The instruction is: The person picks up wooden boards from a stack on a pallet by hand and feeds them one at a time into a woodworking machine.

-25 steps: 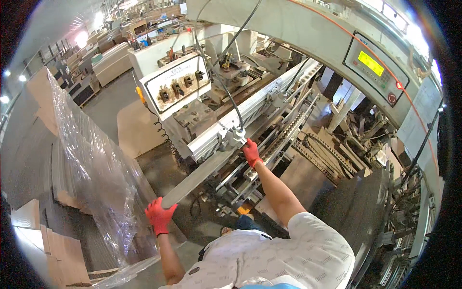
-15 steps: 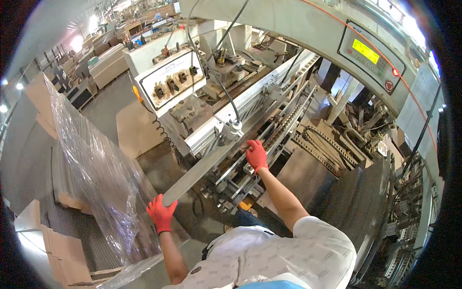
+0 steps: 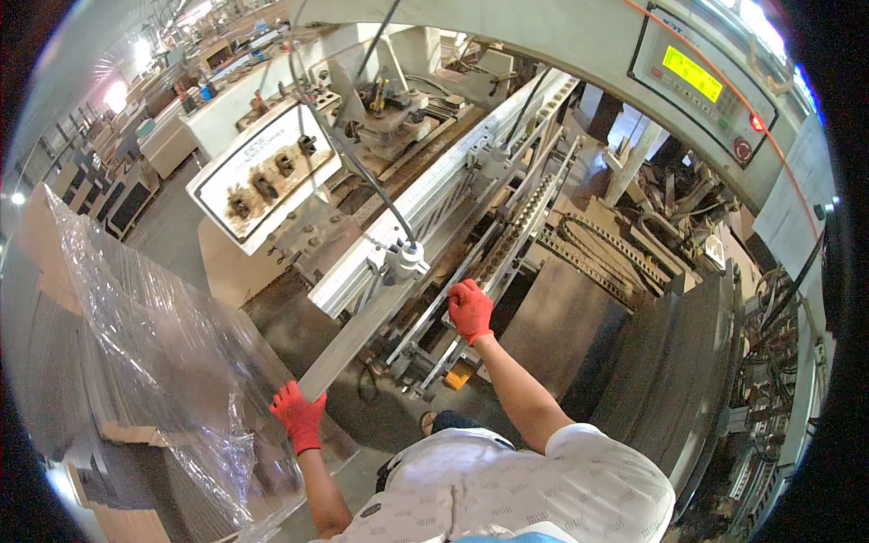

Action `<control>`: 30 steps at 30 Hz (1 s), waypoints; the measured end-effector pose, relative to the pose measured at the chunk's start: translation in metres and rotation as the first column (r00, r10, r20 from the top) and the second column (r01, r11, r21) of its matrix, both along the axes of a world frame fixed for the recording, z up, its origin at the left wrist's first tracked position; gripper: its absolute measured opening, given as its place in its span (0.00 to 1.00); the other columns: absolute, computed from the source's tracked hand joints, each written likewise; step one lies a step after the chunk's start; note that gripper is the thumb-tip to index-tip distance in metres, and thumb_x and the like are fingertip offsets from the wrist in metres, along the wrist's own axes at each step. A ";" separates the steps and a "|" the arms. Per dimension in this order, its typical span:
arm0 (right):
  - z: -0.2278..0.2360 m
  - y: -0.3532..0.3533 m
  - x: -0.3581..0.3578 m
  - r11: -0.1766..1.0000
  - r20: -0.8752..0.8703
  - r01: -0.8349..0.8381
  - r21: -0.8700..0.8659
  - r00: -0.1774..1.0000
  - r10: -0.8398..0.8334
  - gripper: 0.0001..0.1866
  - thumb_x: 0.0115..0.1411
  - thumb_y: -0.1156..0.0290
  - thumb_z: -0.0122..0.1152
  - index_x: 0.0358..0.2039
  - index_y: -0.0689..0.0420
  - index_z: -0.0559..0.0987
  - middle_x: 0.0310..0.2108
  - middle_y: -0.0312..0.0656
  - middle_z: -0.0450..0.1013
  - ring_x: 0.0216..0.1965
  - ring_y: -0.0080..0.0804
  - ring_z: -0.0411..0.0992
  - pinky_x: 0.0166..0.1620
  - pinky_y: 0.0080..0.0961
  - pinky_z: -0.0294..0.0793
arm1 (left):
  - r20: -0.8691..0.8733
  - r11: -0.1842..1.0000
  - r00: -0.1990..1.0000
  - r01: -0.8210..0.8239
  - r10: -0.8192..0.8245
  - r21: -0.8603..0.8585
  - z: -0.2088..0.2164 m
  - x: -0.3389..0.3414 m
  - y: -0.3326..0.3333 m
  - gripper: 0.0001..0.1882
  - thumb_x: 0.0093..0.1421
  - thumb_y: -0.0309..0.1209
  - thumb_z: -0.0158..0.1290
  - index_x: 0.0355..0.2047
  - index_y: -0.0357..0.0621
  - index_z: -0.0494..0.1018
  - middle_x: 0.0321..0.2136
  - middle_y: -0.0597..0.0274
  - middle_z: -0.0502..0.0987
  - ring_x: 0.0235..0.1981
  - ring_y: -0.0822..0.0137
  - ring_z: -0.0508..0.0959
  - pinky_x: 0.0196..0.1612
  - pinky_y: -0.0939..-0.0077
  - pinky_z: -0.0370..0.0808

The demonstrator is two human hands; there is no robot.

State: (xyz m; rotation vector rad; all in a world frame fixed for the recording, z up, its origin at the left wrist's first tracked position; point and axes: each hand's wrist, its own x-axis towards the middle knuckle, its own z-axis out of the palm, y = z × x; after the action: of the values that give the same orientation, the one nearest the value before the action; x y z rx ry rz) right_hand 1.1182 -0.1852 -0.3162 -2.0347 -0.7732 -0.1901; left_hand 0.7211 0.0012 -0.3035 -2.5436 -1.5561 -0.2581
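A long narrow grey board (image 3: 348,348) runs diagonally from the machine toward me, its far part lying under the clamp head (image 3: 405,262) of the aluminium beam. At its near end my left hand (image 3: 300,416), in a red glove, is closed on the board. My right hand (image 3: 471,310), also red-gloved, is curled closed over the roller rails (image 3: 507,244), to the right of the board. Its fingertips are turned away, so whatever they hold, if anything, is hidden.
A plastic-wrapped stack of panels (image 3: 172,335) stands at my left, and dark panels (image 3: 665,376) at my right. A white switch box (image 3: 267,176) juts out beyond the board. A control panel with a lit yellow display (image 3: 692,74) is at upper right.
My right hand has come nearer to me, off the board's edge, its fingers curled. My left hand keeps the board's near end. The view has shifted, moving the machine leftward in the picture.
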 end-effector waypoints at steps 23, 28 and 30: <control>0.005 0.000 0.003 0.998 0.006 -0.038 0.044 0.999 0.038 0.04 0.54 0.74 0.59 0.31 0.50 0.77 0.33 0.41 0.71 0.36 0.49 0.74 0.36 0.42 0.73 | 0.039 0.998 0.997 0.059 -0.059 0.010 0.005 0.039 -0.005 0.31 0.46 0.51 0.66 0.44 0.47 0.70 0.41 0.54 0.77 0.46 0.49 0.76 0.49 0.50 0.67; 0.001 0.000 0.003 0.998 0.054 -0.027 0.052 0.998 0.024 0.02 0.56 0.72 0.59 0.30 0.50 0.79 0.33 0.41 0.73 0.35 0.49 0.75 0.36 0.41 0.74 | 0.006 0.999 1.000 0.026 -0.027 0.043 0.000 0.037 -0.007 0.29 0.47 0.50 0.66 0.43 0.47 0.71 0.42 0.54 0.78 0.46 0.49 0.76 0.50 0.51 0.67; 0.001 0.000 0.003 0.997 0.072 -0.061 0.046 0.996 0.058 0.03 0.55 0.73 0.59 0.30 0.50 0.79 0.32 0.41 0.73 0.35 0.49 0.75 0.36 0.42 0.74 | 0.098 0.982 0.988 0.101 -0.117 0.158 0.000 0.034 -0.009 0.29 0.47 0.51 0.66 0.42 0.47 0.71 0.42 0.53 0.78 0.47 0.50 0.76 0.51 0.52 0.66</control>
State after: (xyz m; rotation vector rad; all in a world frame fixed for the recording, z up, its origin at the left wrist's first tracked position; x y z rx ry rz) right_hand 1.1214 -0.1852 -0.3150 -1.9660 -0.8640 -0.2449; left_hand 0.7548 -0.0077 -0.3031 -2.5346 -1.3739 -0.5147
